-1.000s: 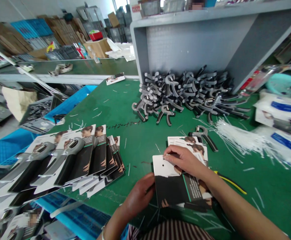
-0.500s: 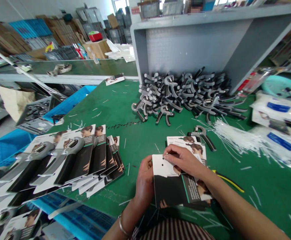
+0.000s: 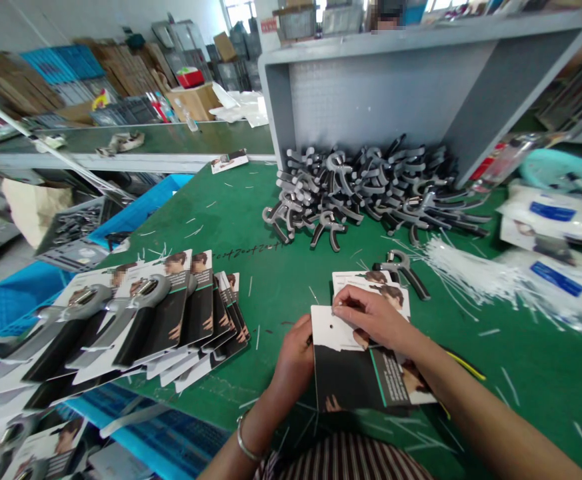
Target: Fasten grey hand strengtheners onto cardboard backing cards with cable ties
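Observation:
My hands hold a printed backing card (image 3: 355, 373), black below and white above, with a small punched hole near its upper left corner. My left hand (image 3: 295, 360) grips the card's left edge from beneath. My right hand (image 3: 373, 319) lies across the top, its fingertips pinching the upper edge beside the hole. Just beyond the card lie more printed cards (image 3: 373, 285), partly covered by it. A single grey and black hand grip trainer (image 3: 401, 270) rests beyond them. A yellow-handled tool (image 3: 465, 367) is mostly hidden by my right forearm.
A large pile of grip trainers (image 3: 365, 193) sits against a grey shelf unit (image 3: 371, 87). White cable ties (image 3: 471, 273) spread across the green mat (image 3: 271, 280). Carded trainers (image 3: 131, 320) overlap at the left, and white packets (image 3: 551, 227) lie at the right.
My left hand has risen from the card's lower edge to its left side. The card has shifted slightly right, now covering more of the yellow-handled tool.

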Demonstrator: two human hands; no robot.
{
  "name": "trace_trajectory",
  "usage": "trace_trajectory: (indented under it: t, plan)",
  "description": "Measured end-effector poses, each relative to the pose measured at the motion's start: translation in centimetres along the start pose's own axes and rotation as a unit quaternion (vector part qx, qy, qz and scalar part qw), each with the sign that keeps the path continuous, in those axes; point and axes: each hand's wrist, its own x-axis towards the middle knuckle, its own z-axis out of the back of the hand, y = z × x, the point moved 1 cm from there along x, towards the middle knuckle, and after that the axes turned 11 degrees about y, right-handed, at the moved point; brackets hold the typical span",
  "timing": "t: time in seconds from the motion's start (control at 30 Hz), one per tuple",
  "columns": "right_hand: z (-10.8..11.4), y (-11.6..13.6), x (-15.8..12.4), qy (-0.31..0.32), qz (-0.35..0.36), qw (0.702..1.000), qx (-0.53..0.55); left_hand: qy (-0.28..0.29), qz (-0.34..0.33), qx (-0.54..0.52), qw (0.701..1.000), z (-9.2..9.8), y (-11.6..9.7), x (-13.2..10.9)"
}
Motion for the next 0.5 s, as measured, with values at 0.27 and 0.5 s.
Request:
trace_trajectory:
  t: [0.27,0.5]
  plan:
    - [0.4,-0.2,-0.7,-0.021,-0.001,0.999,0.034,0.026,0.03,-0.164,0.986,-0.4,0.5,-0.5]
    - [0.2,0.1,-1.1,-0.03,-0.003,0.999,0.042,0.007,-0.003,-0.192,0.981,-0.2,1.3,-0.4]
